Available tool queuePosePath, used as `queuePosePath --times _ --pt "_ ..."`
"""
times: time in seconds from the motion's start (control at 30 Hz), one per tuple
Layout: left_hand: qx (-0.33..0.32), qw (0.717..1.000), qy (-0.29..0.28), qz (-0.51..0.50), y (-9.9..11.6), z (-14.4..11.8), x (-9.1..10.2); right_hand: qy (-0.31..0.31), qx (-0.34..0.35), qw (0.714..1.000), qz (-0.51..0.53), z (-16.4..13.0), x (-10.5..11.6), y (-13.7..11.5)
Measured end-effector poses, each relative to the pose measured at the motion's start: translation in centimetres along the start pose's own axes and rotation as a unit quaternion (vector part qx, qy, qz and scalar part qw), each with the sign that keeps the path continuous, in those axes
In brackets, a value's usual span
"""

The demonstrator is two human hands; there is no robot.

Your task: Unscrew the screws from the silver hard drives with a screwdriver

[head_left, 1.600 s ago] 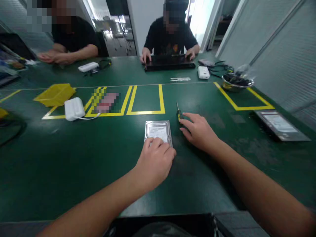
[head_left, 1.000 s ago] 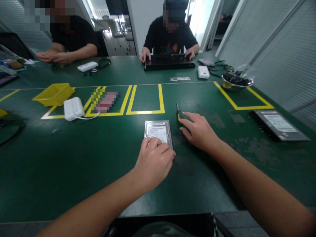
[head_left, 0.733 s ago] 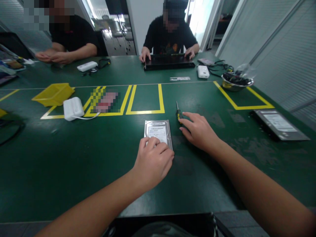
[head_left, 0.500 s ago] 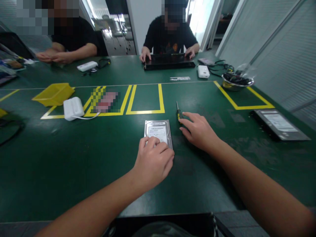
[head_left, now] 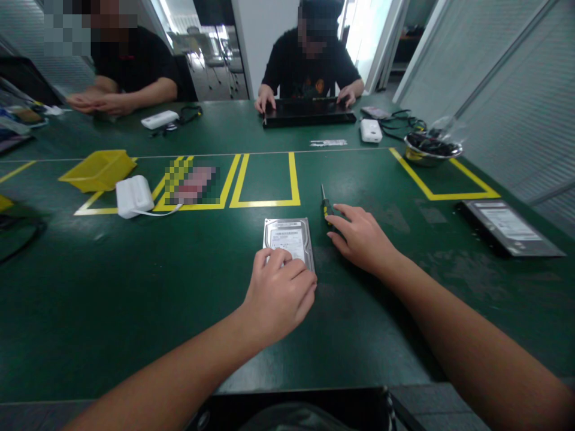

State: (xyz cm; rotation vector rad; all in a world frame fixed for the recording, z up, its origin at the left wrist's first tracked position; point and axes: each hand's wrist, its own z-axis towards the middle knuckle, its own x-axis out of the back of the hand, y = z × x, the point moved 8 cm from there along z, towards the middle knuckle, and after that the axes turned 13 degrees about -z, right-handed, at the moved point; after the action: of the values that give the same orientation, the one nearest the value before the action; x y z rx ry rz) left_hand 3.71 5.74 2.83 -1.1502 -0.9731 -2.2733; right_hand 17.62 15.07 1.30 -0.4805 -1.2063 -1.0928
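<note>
Fingers (head_left: 281, 258) of left hand (head_left: 278, 293) on hard drive (head_left: 288, 236); white label (head_left: 287, 241) unreadable.

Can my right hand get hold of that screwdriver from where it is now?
Probably yes: the right hand lies beside the screwdriver, fingertips at its handle, with nothing between them on the table.

Both forearms bare, no sleeves, no rings/watch on hands (head_left: 278, 293).

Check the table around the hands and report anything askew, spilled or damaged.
Nothing stands out. The hard drive lies flat and square under the left hand; the screwdriver lies flat at the right hand. No spill or damage shows.
</note>
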Motion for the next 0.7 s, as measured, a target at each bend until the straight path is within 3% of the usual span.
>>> queuePosePath --times 0.7 --pt "0.013 1.000 0.001 -0.001 -0.1 0.1 0.2 -0.027 -0.002 1.000 -0.007 0.4 -1.4 -0.1"
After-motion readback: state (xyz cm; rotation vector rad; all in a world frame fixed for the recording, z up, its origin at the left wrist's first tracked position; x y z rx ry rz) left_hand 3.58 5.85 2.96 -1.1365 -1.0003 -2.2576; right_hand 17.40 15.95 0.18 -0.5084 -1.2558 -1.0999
